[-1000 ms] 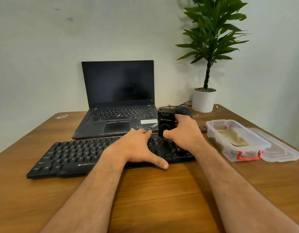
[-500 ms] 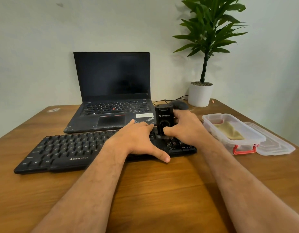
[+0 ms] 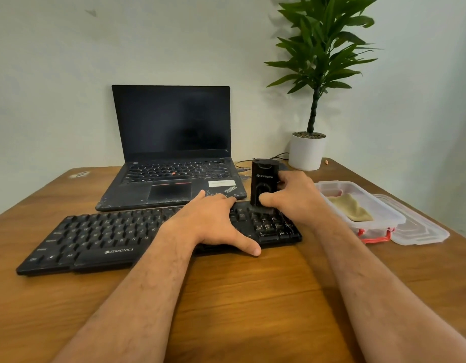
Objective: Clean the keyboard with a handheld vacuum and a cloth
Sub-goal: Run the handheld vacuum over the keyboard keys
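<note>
Black keyboard (image 3: 101,239) is pinned on the wooden table (image 3: 239,305) by the flat, spread left hand (image 3: 213,221), near its right end.
The handheld vacuum (image 3: 262,183) is gripped upright by the right hand (image 3: 296,197), nozzle on the keys there; a keycap could be dislodged if pressed hard. The cloth (image 3: 349,209) is left in the clear box (image 3: 384,224), so wiping likely remains.

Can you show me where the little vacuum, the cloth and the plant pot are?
handheld vacuum (image 3: 262,176), head view, on its black front face.
cloth (image 3: 351,206), head view, on the tan fabric in the box.
plant pot (image 3: 306,153), head view, on its white side.
</note>
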